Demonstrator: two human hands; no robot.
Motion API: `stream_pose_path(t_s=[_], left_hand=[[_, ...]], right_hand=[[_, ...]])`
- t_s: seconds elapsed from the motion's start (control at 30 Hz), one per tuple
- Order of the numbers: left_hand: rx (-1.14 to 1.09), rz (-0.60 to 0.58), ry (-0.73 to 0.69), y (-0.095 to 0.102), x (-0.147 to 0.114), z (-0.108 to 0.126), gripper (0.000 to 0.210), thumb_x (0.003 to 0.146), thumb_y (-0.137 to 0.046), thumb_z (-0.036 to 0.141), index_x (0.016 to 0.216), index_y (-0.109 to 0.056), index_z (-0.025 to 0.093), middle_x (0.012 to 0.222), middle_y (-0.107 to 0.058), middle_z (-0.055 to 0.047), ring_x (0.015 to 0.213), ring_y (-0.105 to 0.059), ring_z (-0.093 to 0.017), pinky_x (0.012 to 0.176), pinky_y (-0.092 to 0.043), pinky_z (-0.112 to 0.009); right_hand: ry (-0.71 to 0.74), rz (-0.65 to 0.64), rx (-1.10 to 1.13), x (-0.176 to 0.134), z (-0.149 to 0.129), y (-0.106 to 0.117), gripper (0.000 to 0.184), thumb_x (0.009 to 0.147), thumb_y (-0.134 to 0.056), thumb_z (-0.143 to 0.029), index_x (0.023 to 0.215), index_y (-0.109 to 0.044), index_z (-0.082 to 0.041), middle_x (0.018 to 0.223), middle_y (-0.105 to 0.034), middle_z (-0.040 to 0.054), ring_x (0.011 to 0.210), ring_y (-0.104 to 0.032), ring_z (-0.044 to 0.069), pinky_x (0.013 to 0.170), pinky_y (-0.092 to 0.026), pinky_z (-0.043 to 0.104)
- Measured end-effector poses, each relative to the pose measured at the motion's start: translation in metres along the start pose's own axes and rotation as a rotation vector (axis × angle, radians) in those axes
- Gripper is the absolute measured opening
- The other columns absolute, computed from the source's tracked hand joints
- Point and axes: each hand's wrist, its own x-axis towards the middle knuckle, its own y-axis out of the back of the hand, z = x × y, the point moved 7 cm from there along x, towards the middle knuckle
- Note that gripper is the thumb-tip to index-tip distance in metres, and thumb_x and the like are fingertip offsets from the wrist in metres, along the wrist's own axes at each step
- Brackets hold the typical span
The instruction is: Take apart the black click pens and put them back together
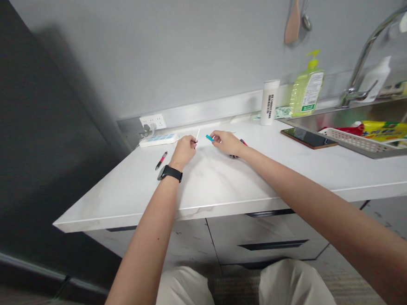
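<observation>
My left hand (185, 151), with a black watch on its wrist, pinches a thin white stick (198, 134) that looks like a pen refill. It points up and away from the fingers. A short teal tube (209, 137), which looks like a pen barrel, is gripped between the fingertips of my right hand (226, 142). Stick and tube are a small gap apart, just above the white counter (206, 185). Left of my left hand lies a red and black pen (161, 160). Red and dark items (243, 142) lie partly hidden behind my right wrist.
A power strip (159, 140) sits under the wall socket (152, 122). To the right stand a white cylindrical container (269, 102) and a yellow-green pump bottle (307, 89). A phone (308, 137) lies beside the sink (363, 150), which holds a white basket (358, 140).
</observation>
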Motion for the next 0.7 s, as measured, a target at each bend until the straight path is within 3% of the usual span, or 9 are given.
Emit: stream_pose_path(t_s=[0.13,0.3,0.53,0.7], left_hand=[[0.178,-0.056,-0.081,-0.0028,-0.0022,0.0007,0.024,0.077,-0.049,0.004,0.09,-0.066,0.015,0.093,-0.065,-0.009,0.089,-0.06,-0.019,0.085,-0.046,-0.03],[0.283,-0.131,-0.081,-0.0048,-0.0065,0.0007,0.026,0.078,-0.049,0.005,0.092,-0.067,0.017,0.094,-0.063,-0.009,0.09,-0.059,-0.021,0.084,-0.045,-0.031],[0.286,-0.13,-0.094,-0.0055,-0.0063,0.0025,0.028,0.08,-0.048,0.006,0.096,-0.067,0.019,0.095,-0.062,-0.009,0.091,-0.058,-0.021,0.084,-0.044,-0.031],[0.305,-0.107,-0.073,-0.0045,-0.0052,-0.0011,0.028,0.08,-0.048,0.006,0.097,-0.066,0.018,0.096,-0.061,-0.009,0.092,-0.058,-0.021,0.084,-0.044,-0.03]], right_hand=[[0.022,0.028,-0.058,0.0023,0.0013,0.0015,0.028,0.077,-0.053,-0.009,0.101,-0.066,-0.016,0.086,-0.068,0.005,0.076,-0.06,0.015,0.074,-0.044,0.024],[0.035,0.042,-0.084,0.0022,0.0015,0.0008,0.027,0.08,-0.054,-0.011,0.103,-0.067,-0.017,0.087,-0.066,0.0056,0.075,-0.058,0.015,0.074,-0.043,0.024],[0.045,0.023,-0.09,0.0019,-0.0001,-0.0006,0.028,0.081,-0.054,-0.012,0.104,-0.068,-0.017,0.087,-0.065,0.006,0.075,-0.057,0.016,0.076,-0.043,0.025],[-0.026,0.045,-0.11,0.0026,0.0052,0.0021,0.028,0.079,-0.054,-0.012,0.103,-0.069,-0.017,0.088,-0.065,0.0071,0.077,-0.057,0.017,0.074,-0.043,0.025]])
